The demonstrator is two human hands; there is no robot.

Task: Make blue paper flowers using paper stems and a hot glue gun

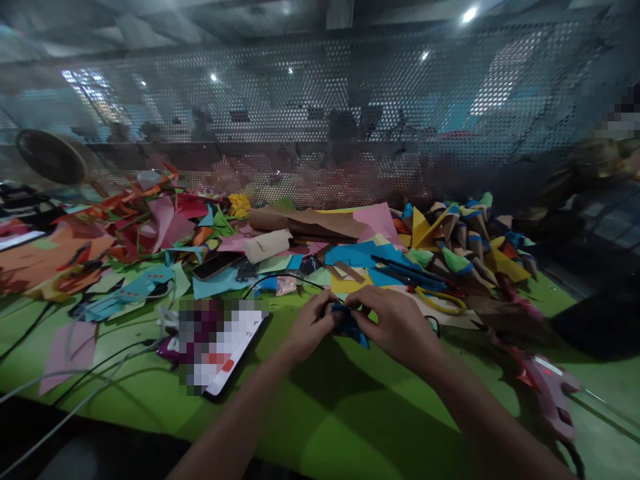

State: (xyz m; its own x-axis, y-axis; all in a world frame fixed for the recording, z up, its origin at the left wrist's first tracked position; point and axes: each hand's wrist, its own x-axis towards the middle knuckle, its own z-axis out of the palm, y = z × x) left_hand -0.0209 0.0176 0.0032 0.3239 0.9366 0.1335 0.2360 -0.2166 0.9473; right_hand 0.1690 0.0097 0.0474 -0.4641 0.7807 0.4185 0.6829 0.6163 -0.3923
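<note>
My left hand and my right hand meet over the green table, near its middle. Both pinch a small folded blue paper piece between their fingertips. Fingers of both hands are curled tight on it. Just beyond the hands lie blue and yellow paper sheets and yellow-handled scissors.
A phone lies left of my hands with cables running off the table. A pile of folded paper cones sits at the back right. Colourful paper scraps cover the back left. A pink glue gun rests at the right.
</note>
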